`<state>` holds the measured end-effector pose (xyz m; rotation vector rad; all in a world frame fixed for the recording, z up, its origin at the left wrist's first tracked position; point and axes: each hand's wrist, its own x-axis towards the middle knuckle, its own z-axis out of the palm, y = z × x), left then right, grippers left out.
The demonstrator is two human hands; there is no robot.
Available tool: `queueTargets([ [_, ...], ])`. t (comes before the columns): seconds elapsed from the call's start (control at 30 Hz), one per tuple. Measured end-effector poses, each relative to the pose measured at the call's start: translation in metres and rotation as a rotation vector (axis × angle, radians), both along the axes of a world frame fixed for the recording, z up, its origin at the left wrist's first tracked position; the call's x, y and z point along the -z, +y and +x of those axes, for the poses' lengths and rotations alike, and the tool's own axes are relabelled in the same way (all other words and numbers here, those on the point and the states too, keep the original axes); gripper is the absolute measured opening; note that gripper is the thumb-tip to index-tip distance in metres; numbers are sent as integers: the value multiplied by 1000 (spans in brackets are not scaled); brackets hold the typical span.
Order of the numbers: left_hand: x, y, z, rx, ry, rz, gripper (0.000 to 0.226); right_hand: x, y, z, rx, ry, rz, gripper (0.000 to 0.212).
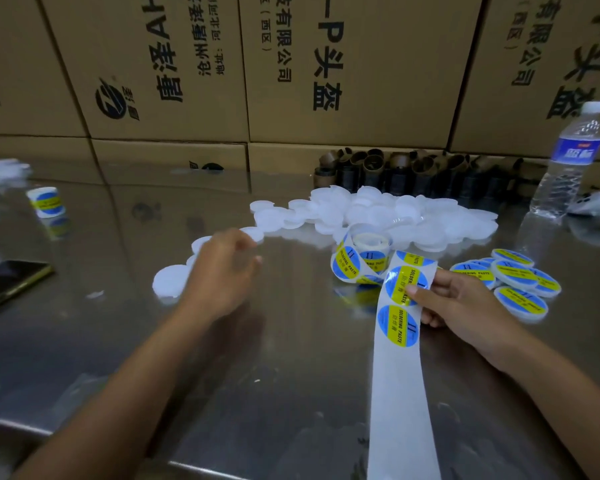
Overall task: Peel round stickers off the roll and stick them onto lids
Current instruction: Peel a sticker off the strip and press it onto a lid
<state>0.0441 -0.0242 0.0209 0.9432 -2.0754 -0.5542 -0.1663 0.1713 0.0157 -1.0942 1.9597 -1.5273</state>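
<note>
Steel table (257, 393) under cardboard boxes (361, 81); right grip (465, 306) pinches sticker strip (400, 393), left grip (222, 275) unclear.

- Bare worktop (274, 393) spreads along the near edge, left of the backing strip (402, 410).
- That strip runs from the sticker roll (357, 261) to the near edge, cutting the near side in two.
- Loose lids (413, 213) heap mid-worktop; dark tubes (413, 171) and cardboard boxes (343, 81) wall the far edge.
- Labelled lids (515, 277) and a water bottle (568, 168) crowd the right edge; a phone (11, 278) lies by the left.
</note>
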Motion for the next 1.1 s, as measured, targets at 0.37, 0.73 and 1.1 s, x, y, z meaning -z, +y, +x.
queueTargets([
  [0.37,13,-46,44,-305,-568,84,43,1,1,-1,14,-6,-3,8],
  [0.73,8,-34,35,-173,-77,129,40,3,0,-4,11,-20,-12,11],
  [1.1,-31,33,-41,633,550,901,23,2,0,-3,10,-49,-10,11],
])
